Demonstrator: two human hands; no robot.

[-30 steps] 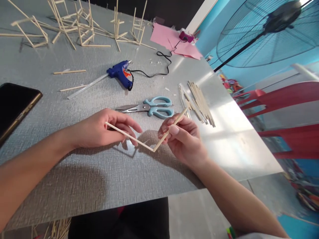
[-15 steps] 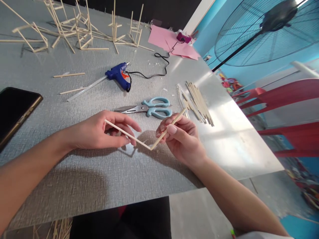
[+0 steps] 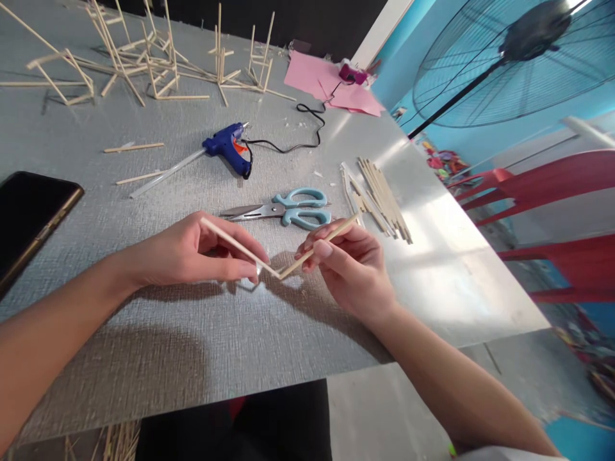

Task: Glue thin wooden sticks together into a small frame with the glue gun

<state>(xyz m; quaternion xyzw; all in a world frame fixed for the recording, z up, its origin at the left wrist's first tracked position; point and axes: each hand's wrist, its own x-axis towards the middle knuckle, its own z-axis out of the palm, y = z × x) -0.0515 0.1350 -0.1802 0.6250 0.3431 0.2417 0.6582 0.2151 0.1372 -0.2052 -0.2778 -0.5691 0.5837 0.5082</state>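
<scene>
Two thin wooden sticks meet end to end in a V just above the grey table (image 3: 192,346). My left hand (image 3: 192,256) pinches the left stick (image 3: 235,246), fingers closed around it. My right hand (image 3: 350,269) pinches the right stick (image 3: 321,242) between thumb and fingertips. The joint of the two sticks hangs between my hands at the V's low point. Light blue scissors (image 3: 288,209) lie closed just beyond my hands.
A blue glue gun (image 3: 225,146) with a black cord lies further back. A pile of loose sticks (image 3: 379,198) sits right of the scissors. Stick frames (image 3: 144,51) stand at the far edge, beside pink paper (image 3: 327,80). A black phone (image 3: 29,211) lies at left. Red chairs and a fan stand at right.
Both hands shifted slightly left and closer together, and the V of sticks has flattened and tilted, its joint now nearer my left fingertips.
</scene>
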